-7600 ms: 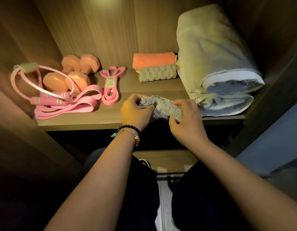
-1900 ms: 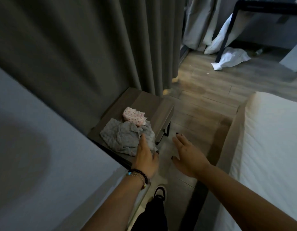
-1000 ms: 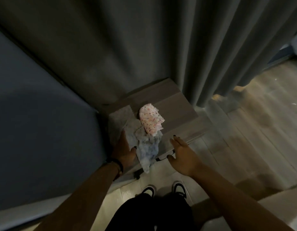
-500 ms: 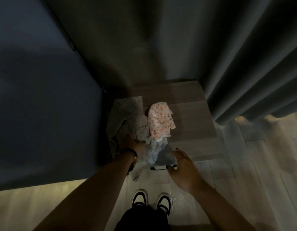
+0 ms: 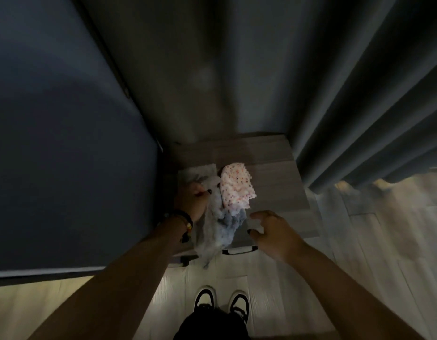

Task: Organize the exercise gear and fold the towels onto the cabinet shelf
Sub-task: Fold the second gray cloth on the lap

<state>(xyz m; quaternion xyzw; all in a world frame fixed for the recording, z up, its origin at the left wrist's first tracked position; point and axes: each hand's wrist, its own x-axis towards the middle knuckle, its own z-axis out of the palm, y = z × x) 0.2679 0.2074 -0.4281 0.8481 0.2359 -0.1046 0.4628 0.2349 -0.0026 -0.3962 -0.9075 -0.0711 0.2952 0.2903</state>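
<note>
Dim bedside table: left hand grips grey towel, right hand spread nearby; lifting could drag the spotted cloth off.

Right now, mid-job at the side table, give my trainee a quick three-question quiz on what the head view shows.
1. True or false: the left hand grips the grey towel.
2. Multiple choice: the pink dotted cloth lies (A) on the floor, (B) on the side table beside the grey towel, (C) in the right hand.
3. Fill in: part of the grey towel hangs over the table's ____ edge.

Key: 1 true; 2 B; 3 front.
</note>
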